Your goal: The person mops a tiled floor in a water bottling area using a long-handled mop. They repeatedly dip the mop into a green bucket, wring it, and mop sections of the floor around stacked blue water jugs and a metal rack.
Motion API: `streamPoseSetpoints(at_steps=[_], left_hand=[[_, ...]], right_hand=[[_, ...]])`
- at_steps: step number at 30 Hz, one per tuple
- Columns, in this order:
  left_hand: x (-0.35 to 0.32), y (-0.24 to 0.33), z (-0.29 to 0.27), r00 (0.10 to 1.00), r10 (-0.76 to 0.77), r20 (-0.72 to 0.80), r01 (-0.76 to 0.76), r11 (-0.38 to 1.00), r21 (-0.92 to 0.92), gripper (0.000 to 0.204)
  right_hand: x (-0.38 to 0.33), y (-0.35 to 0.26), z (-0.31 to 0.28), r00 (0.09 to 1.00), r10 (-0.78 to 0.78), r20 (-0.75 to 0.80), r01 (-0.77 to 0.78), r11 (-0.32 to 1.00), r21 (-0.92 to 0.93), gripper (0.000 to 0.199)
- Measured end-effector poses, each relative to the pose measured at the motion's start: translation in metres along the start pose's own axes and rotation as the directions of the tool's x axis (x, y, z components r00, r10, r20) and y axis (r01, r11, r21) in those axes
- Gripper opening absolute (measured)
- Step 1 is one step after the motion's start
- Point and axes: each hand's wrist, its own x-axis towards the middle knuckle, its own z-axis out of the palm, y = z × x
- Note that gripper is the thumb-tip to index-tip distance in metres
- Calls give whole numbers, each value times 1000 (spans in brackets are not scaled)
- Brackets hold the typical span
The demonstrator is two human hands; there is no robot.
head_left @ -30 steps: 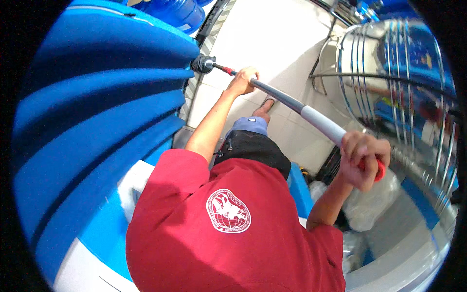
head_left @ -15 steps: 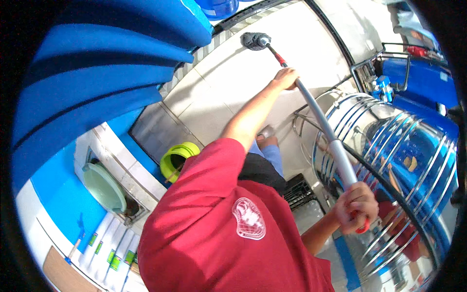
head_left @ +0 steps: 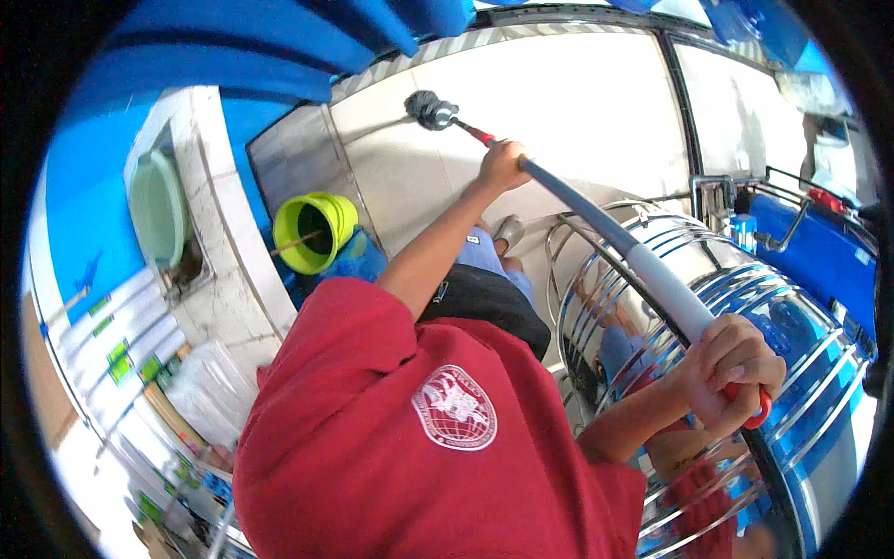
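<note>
I hold a long mop with both hands. My left hand [head_left: 504, 164] grips the grey handle [head_left: 605, 238] far forward, just behind its red section. At the near end, my right hand [head_left: 734, 371] is closed around the red grip. The dark mop head [head_left: 427, 109] rests on the white tiled floor [head_left: 577, 102] near a striped edge. My red shirt with a round white emblem [head_left: 453, 407] fills the lower middle.
A shiny wire rack [head_left: 652, 279] holding a large blue water jug [head_left: 792, 335] stands right under the handle. A lime-green bucket [head_left: 313, 231] lies to the left on a blue cloth. A pale green basin [head_left: 156, 209] sits in a tiled ledge. Blue equipment with pipes [head_left: 819, 256] is at the right.
The view has swung round, bringing the green bucket and basin in at the left. The mop head has moved away from the blue surface onto open white floor. Both hands kept their grip.
</note>
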Motion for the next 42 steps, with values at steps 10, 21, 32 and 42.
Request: streamPoseSetpoints(at_steps=[10,21,32,42], left_hand=[[-207,-20,-35,975,-103,197,113,993,-38,29],[-300,-53,-56,977,58,206,-30,990,-138,20],[-336,-153,-147,991,118,-58,-121,991,-59,21],[-230,-317,-168,950,-156,-272,200,970,140,35]], right_hand=[[-8,-29,62,859,-16,512,-193,915,353,10],[-60,-43,142,764,-131,632,-265,830,491,12],[-179,-75,259,648,-286,706,-151,861,486,14],[-238,54,302,755,-237,612,99,963,250,18]])
